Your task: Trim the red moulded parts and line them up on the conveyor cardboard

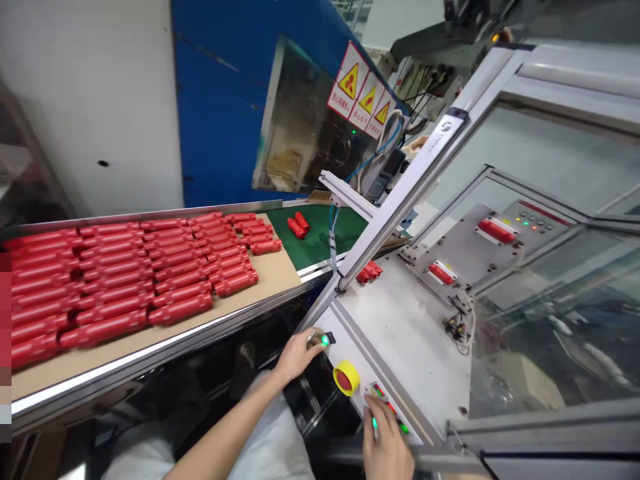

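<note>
Left forearm (225, 427) rises from the lower edge past white clothing (270, 433), and the left hand (297, 357) sits curled, its fingers closed around a green-lit button (324, 341) on a grey control panel (395, 347). Right hand (385, 447) lies lower on that panel, narrowed, with its fingertips (373, 407) on a second green-lit button (374, 423); whether it is gripping or only pressing, I cannot tell. Between the hands, a red stop button (345, 379) in a yellow ring stands untouched.

Left of the panel runs a conveyor (150, 360) topped with cardboard, carrying tight rows of red cylinders (150, 273), side by side and end to end. Two more cylinders (299, 225) lie together on a green mat (325, 240) past the cardboard's end. A small cluster of red parts (369, 272) sits on the steel deck beyond the panel, near an aluminium frame bar (400, 193). Two red blocks (493, 231) are mounted on a steel plate (465, 250) farther right. Yellow warning labels (357, 90) mark the blue machine housing (215, 113)
</note>
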Demonstrator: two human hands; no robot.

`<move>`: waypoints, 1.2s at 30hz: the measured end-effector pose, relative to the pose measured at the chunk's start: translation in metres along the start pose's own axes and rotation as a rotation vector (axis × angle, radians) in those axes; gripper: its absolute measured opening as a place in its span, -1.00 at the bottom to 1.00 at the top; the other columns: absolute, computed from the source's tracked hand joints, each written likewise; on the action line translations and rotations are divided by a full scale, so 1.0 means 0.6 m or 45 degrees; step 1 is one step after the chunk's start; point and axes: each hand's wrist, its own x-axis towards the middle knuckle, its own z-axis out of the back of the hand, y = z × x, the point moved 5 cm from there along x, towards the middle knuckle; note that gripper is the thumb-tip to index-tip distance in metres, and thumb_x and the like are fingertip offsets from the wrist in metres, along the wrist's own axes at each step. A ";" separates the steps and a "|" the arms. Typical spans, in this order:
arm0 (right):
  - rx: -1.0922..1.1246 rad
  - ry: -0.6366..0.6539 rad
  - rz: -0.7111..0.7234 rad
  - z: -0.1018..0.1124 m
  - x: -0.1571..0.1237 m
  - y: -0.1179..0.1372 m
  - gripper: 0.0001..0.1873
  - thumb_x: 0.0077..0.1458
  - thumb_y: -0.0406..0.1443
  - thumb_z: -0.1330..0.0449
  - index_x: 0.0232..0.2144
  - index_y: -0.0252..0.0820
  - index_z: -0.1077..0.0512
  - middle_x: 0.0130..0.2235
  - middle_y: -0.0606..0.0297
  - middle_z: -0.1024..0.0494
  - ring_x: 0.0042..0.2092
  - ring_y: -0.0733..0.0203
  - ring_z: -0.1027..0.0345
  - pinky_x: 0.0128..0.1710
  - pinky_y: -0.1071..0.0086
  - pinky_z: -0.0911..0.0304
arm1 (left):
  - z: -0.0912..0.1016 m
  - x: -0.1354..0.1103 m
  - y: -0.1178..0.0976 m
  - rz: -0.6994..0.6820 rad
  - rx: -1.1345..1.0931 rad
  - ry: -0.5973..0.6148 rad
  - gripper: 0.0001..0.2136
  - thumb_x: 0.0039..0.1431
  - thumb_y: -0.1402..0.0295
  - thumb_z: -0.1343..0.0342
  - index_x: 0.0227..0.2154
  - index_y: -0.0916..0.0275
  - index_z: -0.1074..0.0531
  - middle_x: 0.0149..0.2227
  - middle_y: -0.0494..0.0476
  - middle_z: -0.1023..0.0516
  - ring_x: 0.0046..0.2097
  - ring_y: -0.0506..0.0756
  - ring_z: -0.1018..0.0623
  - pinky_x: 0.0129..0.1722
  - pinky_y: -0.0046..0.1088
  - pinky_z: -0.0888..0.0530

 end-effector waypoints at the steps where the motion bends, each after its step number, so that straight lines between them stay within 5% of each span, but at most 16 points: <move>1: -0.044 -0.045 0.018 -0.007 -0.008 -0.008 -0.63 0.48 -0.19 -0.07 0.05 0.00 -0.66 0.06 0.24 -0.73 -0.22 0.06 -0.72 -0.46 0.31 -0.50 | -0.002 0.004 0.003 0.005 -0.003 0.007 -0.72 0.17 0.19 -0.39 -0.08 0.14 -0.67 -0.21 0.09 -0.76 -0.15 0.19 -0.70 -0.02 -0.26 -0.56; 7: 0.144 -0.006 0.230 0.014 -0.019 0.012 -0.64 0.50 -0.32 -0.06 -0.01 -0.02 -0.68 0.05 0.27 -0.74 -0.09 0.10 -0.72 -0.23 0.36 -0.59 | -0.011 0.026 0.034 0.086 -0.064 0.079 -0.69 0.29 0.13 -0.36 -0.10 0.28 -0.60 -0.35 0.03 -0.68 -0.31 0.09 -0.65 -0.13 -0.25 -0.61; 14: 0.348 -0.011 0.003 0.017 0.009 0.020 -0.71 0.44 -0.34 -0.23 0.13 -0.16 -0.60 0.06 0.14 -0.72 0.05 0.11 -0.67 0.10 0.29 -0.58 | -0.007 0.047 0.069 0.175 -0.130 0.114 -0.66 0.24 0.15 -0.42 -0.10 0.30 -0.59 -0.34 0.03 -0.67 -0.31 0.07 -0.65 -0.14 -0.26 -0.63; 20: 0.227 -0.065 -0.122 0.040 -0.042 -0.022 -0.77 0.38 -0.42 -0.29 -0.04 -0.07 -0.69 -0.13 0.21 -0.73 -0.14 0.16 -0.66 -0.01 0.30 -0.53 | -0.005 0.048 0.072 0.219 -0.135 0.118 -0.60 0.11 0.14 -0.49 -0.11 0.31 -0.61 -0.31 0.11 -0.70 -0.28 0.09 -0.66 -0.13 -0.27 -0.62; 28: 0.280 -0.098 -0.113 0.007 -0.073 -0.048 -0.70 0.31 -0.47 -0.34 -0.05 0.02 -0.71 -0.13 0.23 -0.74 -0.14 0.11 -0.68 -0.02 0.26 -0.54 | 0.000 0.059 0.049 0.265 -0.051 -0.049 -0.64 -0.07 0.19 -0.56 -0.29 0.25 -0.60 -0.36 0.08 -0.68 -0.30 0.09 -0.60 -0.18 -0.35 -0.52; 32: 0.492 -0.077 -0.033 0.007 -0.068 -0.014 -0.70 0.34 -0.46 -0.29 -0.04 0.04 -0.68 -0.17 0.23 -0.70 -0.19 0.14 -0.67 -0.11 0.32 -0.58 | 0.006 0.024 0.024 0.320 -0.058 -0.118 -0.56 -0.09 0.02 -0.56 -0.31 0.23 -0.60 -0.36 0.09 -0.67 -0.28 0.11 -0.60 -0.15 -0.32 -0.55; 36: 0.902 0.151 -0.072 -0.049 -0.075 0.073 -0.57 0.33 -0.28 -0.32 0.22 0.03 -0.55 0.02 0.11 -0.68 -0.07 0.07 -0.68 -0.25 0.39 -0.63 | 0.002 -0.083 0.001 0.486 -0.158 -0.226 -0.32 0.29 -0.34 0.00 -0.32 0.25 -0.62 -0.26 0.28 -0.70 -0.19 0.23 -0.67 -0.12 -0.19 -0.63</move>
